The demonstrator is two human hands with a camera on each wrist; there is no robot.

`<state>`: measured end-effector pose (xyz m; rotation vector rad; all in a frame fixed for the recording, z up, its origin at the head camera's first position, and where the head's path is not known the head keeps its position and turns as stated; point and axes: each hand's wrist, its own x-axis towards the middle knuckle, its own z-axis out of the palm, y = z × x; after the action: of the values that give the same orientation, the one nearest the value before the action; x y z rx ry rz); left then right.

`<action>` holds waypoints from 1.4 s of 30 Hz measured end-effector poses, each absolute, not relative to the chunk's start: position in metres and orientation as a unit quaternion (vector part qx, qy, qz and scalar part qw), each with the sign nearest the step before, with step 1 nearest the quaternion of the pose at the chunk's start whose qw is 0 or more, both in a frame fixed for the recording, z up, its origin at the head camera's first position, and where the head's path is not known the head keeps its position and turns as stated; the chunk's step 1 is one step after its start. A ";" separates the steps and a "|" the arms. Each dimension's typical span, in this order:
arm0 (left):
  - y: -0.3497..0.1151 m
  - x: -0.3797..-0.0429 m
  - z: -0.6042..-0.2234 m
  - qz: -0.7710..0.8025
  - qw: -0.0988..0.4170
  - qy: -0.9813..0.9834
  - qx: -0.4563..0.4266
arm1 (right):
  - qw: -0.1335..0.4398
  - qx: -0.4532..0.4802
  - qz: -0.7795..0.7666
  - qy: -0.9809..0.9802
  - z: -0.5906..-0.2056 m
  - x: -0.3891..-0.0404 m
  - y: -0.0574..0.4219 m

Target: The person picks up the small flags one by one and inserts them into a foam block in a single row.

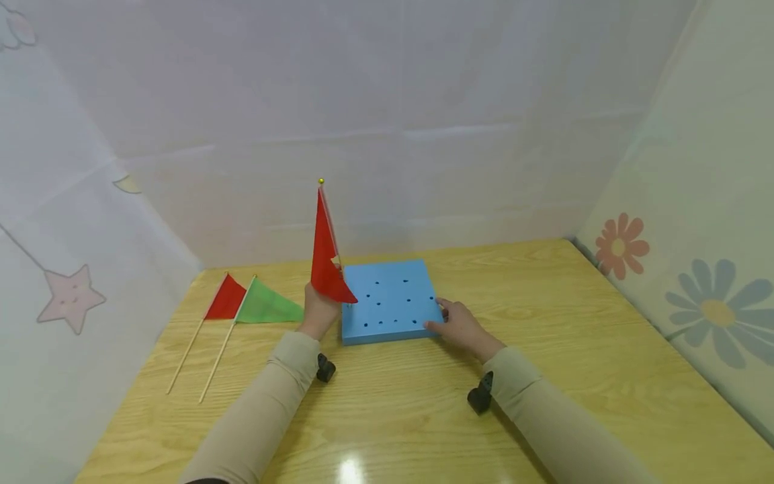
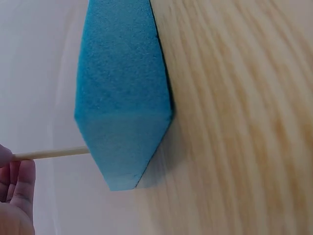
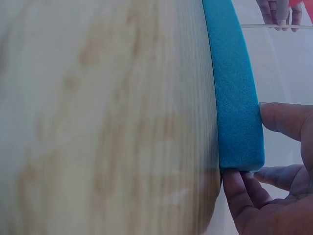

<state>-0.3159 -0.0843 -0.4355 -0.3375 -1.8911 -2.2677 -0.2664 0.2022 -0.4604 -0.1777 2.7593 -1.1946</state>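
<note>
A light blue foam block point(image 1: 393, 289) with several small holes in its top lies flat on the table. My left hand point(image 1: 320, 310) pinches the wooden stick point(image 2: 54, 153) of a red flag point(image 1: 326, 269) above the block's left side. The flag stands nearly upright, leaning slightly left, with a gold ball at its tip. In the left wrist view the stick's lower end meets the block's top; whether it sits in a hole is hidden. My right hand point(image 1: 462, 327) grips the block's right edge near the front corner, thumb on top and fingers against the side.
Left of the block, a second red flag point(image 1: 228, 300) and a green flag point(image 1: 266, 304) lie side by side on the wooden table point(image 1: 387, 410). Pale cloth walls point(image 1: 411, 134) rise behind and at both sides of the table.
</note>
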 end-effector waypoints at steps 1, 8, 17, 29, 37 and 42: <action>-0.086 -0.317 -0.438 -0.701 0.111 -0.694 -0.123 | 0.065 -0.058 -0.396 0.914 -0.460 -0.267 0.202; -0.094 -0.320 -0.443 -0.544 0.155 -0.816 -0.122 | 0.066 -0.053 -0.390 0.917 -0.460 -0.267 0.198; -0.117 -0.313 -0.453 -0.569 0.058 -0.818 -0.064 | 0.064 -0.054 -0.390 0.917 -0.459 -0.264 0.197; -0.145 -0.301 -0.449 -0.634 0.022 -0.773 -0.021 | 0.068 -0.053 -0.396 0.914 -0.457 -0.265 0.201; -0.169 -0.284 -0.444 -0.627 0.004 -0.779 -0.004 | 0.071 -0.058 -0.400 0.912 -0.459 -0.266 0.202; -0.186 -0.276 -0.442 -0.612 0.003 -0.791 0.003 | 0.072 -0.060 -0.401 0.911 -0.460 -0.265 0.203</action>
<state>-0.2758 -0.1861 -0.4424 0.0107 -2.4788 -1.9190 -0.2650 0.2029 -0.4600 -0.1798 2.7382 -1.2042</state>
